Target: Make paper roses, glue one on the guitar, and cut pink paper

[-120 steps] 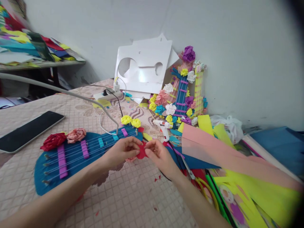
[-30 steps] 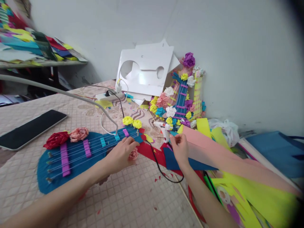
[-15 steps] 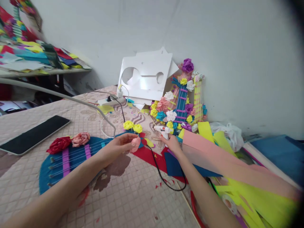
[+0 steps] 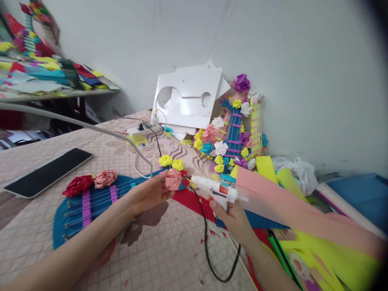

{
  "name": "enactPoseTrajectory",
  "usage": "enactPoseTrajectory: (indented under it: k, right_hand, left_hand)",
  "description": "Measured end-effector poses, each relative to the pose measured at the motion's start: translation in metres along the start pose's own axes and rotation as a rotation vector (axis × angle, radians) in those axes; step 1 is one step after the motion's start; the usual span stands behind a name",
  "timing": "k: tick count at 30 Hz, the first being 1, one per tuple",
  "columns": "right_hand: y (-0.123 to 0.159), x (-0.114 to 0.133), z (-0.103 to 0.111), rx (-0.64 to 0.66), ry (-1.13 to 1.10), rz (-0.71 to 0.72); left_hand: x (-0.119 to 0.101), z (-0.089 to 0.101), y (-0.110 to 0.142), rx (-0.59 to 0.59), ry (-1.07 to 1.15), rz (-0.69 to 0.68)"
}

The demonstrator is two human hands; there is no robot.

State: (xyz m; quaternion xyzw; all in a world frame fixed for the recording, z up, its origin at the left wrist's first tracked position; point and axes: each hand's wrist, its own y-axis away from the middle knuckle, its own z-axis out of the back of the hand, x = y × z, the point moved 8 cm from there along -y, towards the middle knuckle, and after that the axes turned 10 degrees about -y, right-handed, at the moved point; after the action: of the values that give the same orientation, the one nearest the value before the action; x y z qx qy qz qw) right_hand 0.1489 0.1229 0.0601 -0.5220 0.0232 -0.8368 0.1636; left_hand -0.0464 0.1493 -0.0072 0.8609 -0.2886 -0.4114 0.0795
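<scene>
My left hand pinches a pink paper flower above the narrow end of a blue paper guitar. My right hand is wrapped round the handle of a white hot glue gun. Its nozzle points left, close to the flower; whether it touches cannot be told. A clear glue stick pokes out of the gun's back. Two yellow paper flowers sit just beyond the pink one. On the guitar's wide end are a red paper flower and another pink one.
A phone lies at the left. Behind stand a power strip, white cut-out boards and small flowered guitars against the wall. Pink paper and yellow strips cover the right. The gun's black cord loops over the table.
My right hand has lifted the glue gun and brought it nearer, its nozzle now by the pink flower. My left hand has turned the flower so that its pleated face shows.
</scene>
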Motion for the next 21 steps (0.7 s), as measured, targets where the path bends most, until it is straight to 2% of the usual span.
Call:
enactPoseTrajectory:
  k: [7, 13, 21]
  right_hand:
    - [-0.002, 0.017, -0.021, 0.105, -0.066, 0.071]
    - [-0.005, 0.023, -0.023, 0.106, -0.064, 0.102]
    - [0.0, 0.023, -0.02, 0.095, -0.025, 0.097]
  left_hand:
    - [0.0, 0.0, 0.0, 0.026, 0.002, -0.014]
    - [0.0, -0.002, 0.0, 0.069, -0.052, -0.028]
    - [-0.001, -0.001, 0.001, 0.065, -0.025, -0.035]
